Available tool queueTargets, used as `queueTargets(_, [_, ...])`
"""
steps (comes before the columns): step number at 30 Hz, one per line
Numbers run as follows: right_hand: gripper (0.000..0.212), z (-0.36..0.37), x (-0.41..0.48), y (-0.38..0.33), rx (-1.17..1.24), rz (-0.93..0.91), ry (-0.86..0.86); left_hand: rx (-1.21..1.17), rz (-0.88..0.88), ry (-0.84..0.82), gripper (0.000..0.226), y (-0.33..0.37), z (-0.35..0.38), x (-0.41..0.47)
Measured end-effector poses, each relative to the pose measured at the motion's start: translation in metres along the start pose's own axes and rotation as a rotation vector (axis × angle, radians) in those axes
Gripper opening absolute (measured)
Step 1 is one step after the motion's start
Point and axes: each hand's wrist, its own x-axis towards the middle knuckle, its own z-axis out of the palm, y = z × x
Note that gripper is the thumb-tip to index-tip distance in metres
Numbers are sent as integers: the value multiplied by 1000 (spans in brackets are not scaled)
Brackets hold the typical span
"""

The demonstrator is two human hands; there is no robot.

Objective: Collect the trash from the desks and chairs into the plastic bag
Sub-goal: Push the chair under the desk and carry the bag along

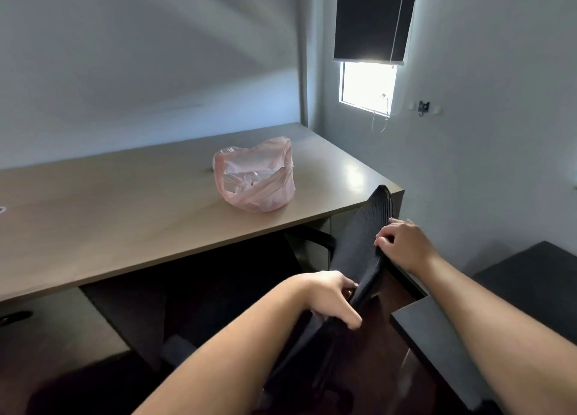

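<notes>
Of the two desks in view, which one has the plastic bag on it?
The light wooden desk, left of the chair: the pink plastic bag sits on its top. The black desk at right stands apart from it.

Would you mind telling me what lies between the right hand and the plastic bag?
Head view: the black chair back that the right hand holds, then bare desk up to the plastic bag.
</notes>
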Motion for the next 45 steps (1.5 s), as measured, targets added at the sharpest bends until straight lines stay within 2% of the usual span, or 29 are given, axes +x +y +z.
queueTargets(3, [19,8,0,-12,-29,-85,81,-19,-77,-82,74,-29,-16,-23])
queueTargets(5, [26,14,1,-24,-24,-104,93,60,-157,-55,62,-48,-23,-38])
queueTargets(8, [28,26,8,-46,0,-120,-2,323,-349,138,35,-75,-24,-59])
queueTargets(11, [18,41,14,-56,-63,-129,-63,489,-461,374,26,-109,-21,-67])
queueTargets(14, [29,56,22,-70,-200,-142,-64,447,-492,543,27,-147,-32,-73])
queueTargets(17, [30,66,32,-82,-248,-136,-21,461,-515,584,37,-171,-48,-70])
queueTargets(20, [29,73,51,-87,-251,-138,-13,499,-504,601,42,-185,-65,-58])
queueTargets(25, [28,87,97,-99,-262,-111,-31,447,-448,601,74,-208,-99,-37])
queueTargets(27, [28,95,116,-105,-265,-102,-27,426,-429,608,78,-218,-113,-29])
queueTargets(34, [29,115,173,-123,-276,-64,-80,402,-363,603,76,-252,-160,-2])
queueTargets(41, [25,132,206,-147,-299,48,-50,408,-327,679,71,-290,-198,18])
queueTargets(45, [36,126,229,-146,-287,177,-188,399,-303,698,70,-293,-200,21])
